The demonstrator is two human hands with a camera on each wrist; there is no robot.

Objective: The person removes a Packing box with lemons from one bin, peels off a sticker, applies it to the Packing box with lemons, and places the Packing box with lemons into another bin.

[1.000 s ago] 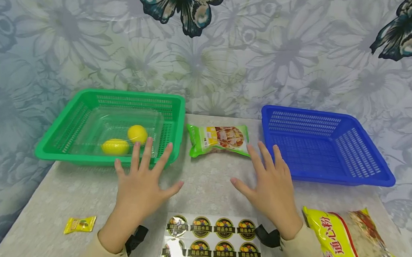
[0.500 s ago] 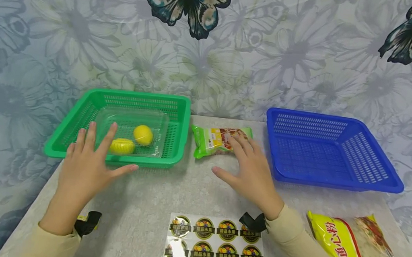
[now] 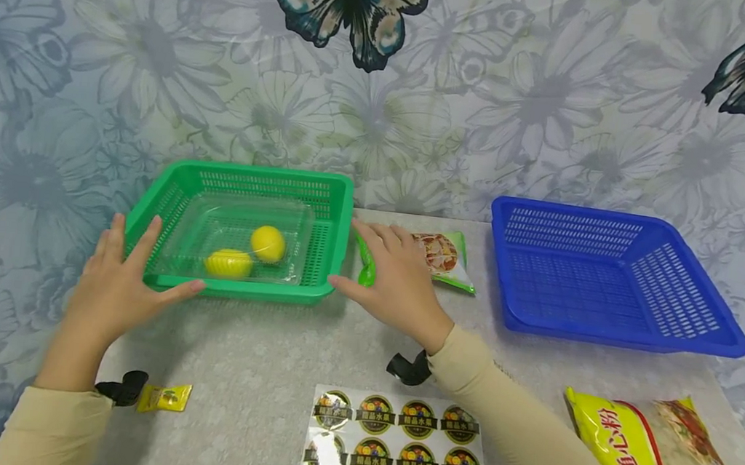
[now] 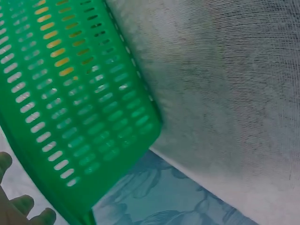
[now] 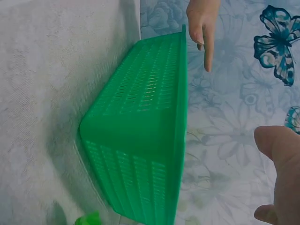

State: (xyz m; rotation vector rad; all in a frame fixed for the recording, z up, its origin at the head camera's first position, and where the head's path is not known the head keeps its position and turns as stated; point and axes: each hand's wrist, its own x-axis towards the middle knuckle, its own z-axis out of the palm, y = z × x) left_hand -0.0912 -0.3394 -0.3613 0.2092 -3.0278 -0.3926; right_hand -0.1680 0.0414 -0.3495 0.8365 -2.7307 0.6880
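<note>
My left hand (image 3: 112,285), fingers spread and thumb out, is at the left end of a green plastic basket (image 3: 256,293). My right hand (image 3: 398,282) is at the basket's right end, thumb and fingertips close by its rim. Neither holds anything. Inside the basket lies a clear plastic box (image 3: 243,211) with two yellow lemons (image 3: 269,244) showing through it. The left wrist view has the basket's slotted side (image 4: 70,93) and a few fingertips low at the left. In the right wrist view, both hands flank the basket's rim (image 5: 182,117).
Behind my right hand lies a green snack packet (image 3: 439,256), partly hidden. A blue basket (image 3: 601,334) stands at the right, with a yellow pasta bag (image 3: 631,450) before it. A round-label sticker sheet (image 3: 396,439) lies in front; a small yellow wrapped candy (image 3: 165,397) is near my left wrist.
Both hands have moved left: the left from in front of the green basket to its left end, the right from beside the blue basket, past the snack packet, to the green basket's right end.
</note>
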